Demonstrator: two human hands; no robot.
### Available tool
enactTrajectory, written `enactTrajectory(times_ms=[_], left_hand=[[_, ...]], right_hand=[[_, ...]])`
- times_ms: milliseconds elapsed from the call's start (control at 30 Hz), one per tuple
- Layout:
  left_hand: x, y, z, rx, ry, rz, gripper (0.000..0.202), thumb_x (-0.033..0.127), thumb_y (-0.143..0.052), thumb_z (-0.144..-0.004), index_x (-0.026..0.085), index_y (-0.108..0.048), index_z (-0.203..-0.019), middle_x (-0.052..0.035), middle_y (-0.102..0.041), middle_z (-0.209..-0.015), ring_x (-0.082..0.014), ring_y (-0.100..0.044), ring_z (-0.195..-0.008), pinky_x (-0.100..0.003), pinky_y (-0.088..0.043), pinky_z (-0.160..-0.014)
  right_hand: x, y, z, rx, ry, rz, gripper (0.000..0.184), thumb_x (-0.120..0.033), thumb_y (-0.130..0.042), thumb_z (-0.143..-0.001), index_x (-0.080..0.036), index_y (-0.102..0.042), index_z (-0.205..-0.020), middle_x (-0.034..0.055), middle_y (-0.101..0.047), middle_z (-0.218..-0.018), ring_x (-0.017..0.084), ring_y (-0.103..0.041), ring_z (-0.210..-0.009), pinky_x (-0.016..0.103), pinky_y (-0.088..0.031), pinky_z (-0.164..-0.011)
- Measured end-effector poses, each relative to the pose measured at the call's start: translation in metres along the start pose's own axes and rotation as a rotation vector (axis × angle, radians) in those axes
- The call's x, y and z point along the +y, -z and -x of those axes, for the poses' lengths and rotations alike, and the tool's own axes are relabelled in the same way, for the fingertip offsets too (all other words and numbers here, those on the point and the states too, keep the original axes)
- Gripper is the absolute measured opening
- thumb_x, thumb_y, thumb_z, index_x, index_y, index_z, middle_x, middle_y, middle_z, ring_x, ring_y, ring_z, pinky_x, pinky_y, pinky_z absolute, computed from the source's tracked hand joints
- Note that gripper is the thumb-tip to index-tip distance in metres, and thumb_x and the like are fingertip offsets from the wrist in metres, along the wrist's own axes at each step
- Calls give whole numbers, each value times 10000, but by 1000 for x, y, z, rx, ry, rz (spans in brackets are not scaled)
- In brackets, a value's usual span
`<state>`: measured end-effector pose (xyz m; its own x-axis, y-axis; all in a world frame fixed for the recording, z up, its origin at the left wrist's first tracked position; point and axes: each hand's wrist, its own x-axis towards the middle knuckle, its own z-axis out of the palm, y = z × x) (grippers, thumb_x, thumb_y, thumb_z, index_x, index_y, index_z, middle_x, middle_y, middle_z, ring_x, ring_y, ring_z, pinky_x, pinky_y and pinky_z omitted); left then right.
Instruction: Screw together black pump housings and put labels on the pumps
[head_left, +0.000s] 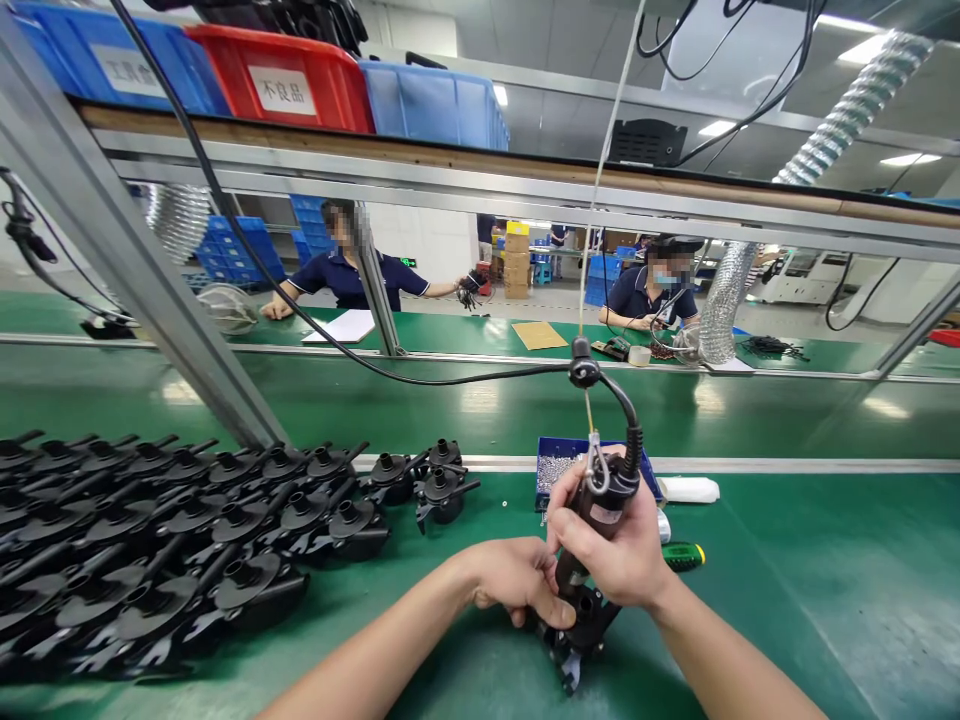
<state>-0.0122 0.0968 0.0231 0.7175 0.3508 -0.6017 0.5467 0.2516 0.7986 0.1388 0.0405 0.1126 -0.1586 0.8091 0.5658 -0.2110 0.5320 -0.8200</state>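
Note:
My right hand point(619, 545) is wrapped round a dark electric screwdriver point(600, 500) that hangs upright from a cord and spring clip. Its tip points down onto a black plastic part point(577, 625) lying on the green bench. My left hand point(517, 580) is closed on that black part, thumb pressed against its left side. Behind my hands sits a blue tray of small silver screws point(555, 462).
Several identical black parts point(195, 540) lie in rows on the left. A green-handled tool point(682, 556) and a white roll point(690, 489) lie to the right. A slanted metal post point(142, 270) rises at left. Two people work at the far bench, under a shelf of bins point(285, 85).

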Motion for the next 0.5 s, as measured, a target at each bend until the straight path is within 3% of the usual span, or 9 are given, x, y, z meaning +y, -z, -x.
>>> enactTrajectory(times_ms=[133, 233, 300, 400, 433, 500], left_hand=[[-4, 5, -3, -5, 16, -40, 680, 637, -1026, -458, 153, -707, -816, -8, -619, -752, -112, -574, -692, -178, -377, -510], [-3, 5, -1, 6, 8, -42, 644, 600, -1020, -491, 153, -708, -833, -10, -627, -772, -107, -567, -693, -179, -374, -506], [-1, 2, 1, 10, -1, -29, 641, 586, -1013, -487, 153, -703, -843, -10, -636, -808, -99, -562, -695, -183, -408, -515], [1, -2, 2, 20, -8, -11, 639, 567, -998, -463, 154, -683, -835, -9, -632, -828, -100, -569, -700, -197, -459, -524], [2, -3, 2, 21, -9, -11, 632, 557, -992, -457, 154, -679, -831, -12, -633, -831, -104, -574, -708, -200, -468, -526], [2, -4, 1, 13, -9, -20, 605, 538, -970, -457, 152, -682, -823, -23, -642, -840, -110, -578, -720, -202, -469, -523]], right_hand=[[-3, -8, 4, 83, 28, 130, 198, -202, -716, -1008, -202, -531, -1077, 13, -660, -898, 127, -666, -658, 265, -574, -610], [-4, -7, 3, 131, 26, 148, 197, -198, -719, -1005, -198, -536, -1080, 18, -660, -913, 129, -668, -682, 272, -580, -635], [-3, 0, 0, 17, -24, 30, 220, -219, -734, -993, -194, -534, -1081, 17, -657, -895, 132, -666, -662, 268, -569, -609], [1, 8, -3, -260, -124, -189, 289, -291, -776, -964, -185, -526, -1063, 15, -652, -852, 134, -646, -606, 260, -541, -561], [3, 8, -2, -260, -145, -196, 310, -313, -783, -964, -186, -524, -1076, 17, -653, -860, 130, -639, -604, 259, -538, -562], [6, 2, 1, -71, -158, -92, 328, -339, -784, -981, -193, -525, -1119, 21, -650, -903, 113, -614, -627, 252, -530, -586]])
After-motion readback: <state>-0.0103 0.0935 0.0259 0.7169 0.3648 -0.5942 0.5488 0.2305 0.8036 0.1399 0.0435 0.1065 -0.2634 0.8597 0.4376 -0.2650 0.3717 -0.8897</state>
